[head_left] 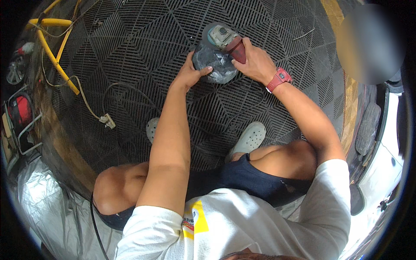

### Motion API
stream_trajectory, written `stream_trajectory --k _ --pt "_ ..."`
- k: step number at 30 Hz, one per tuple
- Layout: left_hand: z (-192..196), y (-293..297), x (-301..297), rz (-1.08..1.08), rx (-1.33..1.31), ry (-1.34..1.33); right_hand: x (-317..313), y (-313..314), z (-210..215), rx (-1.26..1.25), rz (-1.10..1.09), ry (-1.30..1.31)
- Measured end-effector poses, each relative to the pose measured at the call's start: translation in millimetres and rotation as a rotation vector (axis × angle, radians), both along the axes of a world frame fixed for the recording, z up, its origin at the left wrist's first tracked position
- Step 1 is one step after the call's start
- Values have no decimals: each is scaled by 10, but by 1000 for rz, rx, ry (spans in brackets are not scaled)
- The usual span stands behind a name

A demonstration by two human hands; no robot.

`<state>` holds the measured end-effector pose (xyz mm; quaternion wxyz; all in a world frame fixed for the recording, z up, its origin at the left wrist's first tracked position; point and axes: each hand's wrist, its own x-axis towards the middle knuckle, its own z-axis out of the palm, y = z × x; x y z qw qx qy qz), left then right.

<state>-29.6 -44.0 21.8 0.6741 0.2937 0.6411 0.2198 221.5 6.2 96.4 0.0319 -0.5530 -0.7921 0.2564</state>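
My left hand [193, 71] grips the left edge of a round, dark grey, dusty piece [212, 69], with the thumb on top and the fingers partly hidden at the rim. A pale angular emblem shows on its face. In my right hand [256, 63] is an angle grinder [224, 39] with a grey-teal head and a dark red body. Its grey disc [209, 32] overlaps the piece's far edge; I cannot tell whether the two touch. Both are held out in front of me, over the black grid floor [151, 47].
A yellow hose [47, 47] and a pale cable ending in a white socket block [107, 121] lie on the left. A metal frame with a red item [24, 108] stands farther left. Silvery sheeting [47, 199] lies lower left. A white car [385, 173] lines the right side.
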Motion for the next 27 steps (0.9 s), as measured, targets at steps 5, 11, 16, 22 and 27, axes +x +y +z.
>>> stream_trajectory --k 5,11,16,22,27 --pt "-19 -29 3 20 27 -34 38 11 -49 -65 -76 -37" --pt "-91 -47 -33 10 91 -67 283 18 -180 -203 -215 -10" --pt "-191 -53 -59 -14 113 -98 637 -138 -356 -228 -281 96" --pt "-178 -55 -48 7 41 -46 717 -299 -317 -178 -343 137" --pt "-197 -57 -101 -36 -12 -112 493 -292 -295 -195 -321 166"
